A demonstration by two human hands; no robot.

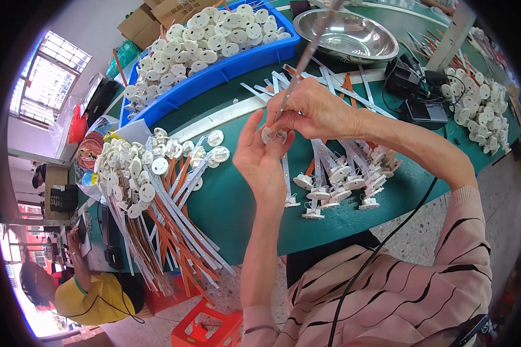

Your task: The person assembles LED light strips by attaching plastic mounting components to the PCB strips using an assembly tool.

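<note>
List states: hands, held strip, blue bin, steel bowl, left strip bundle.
Left hand: palm up, holding white piece
Right hand: pinching strip
Held strip: raised, blurred
Blue bin: open, heaped full
Steel bowl: uncovered
Left strip bundle: loosely fanned

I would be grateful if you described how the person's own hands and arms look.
The left hand and right hand are bare, with no gloves visible. The right sleeve is pale pink with black streaks and a ribbed cuff; the left sleeve is likewise pink.
</note>
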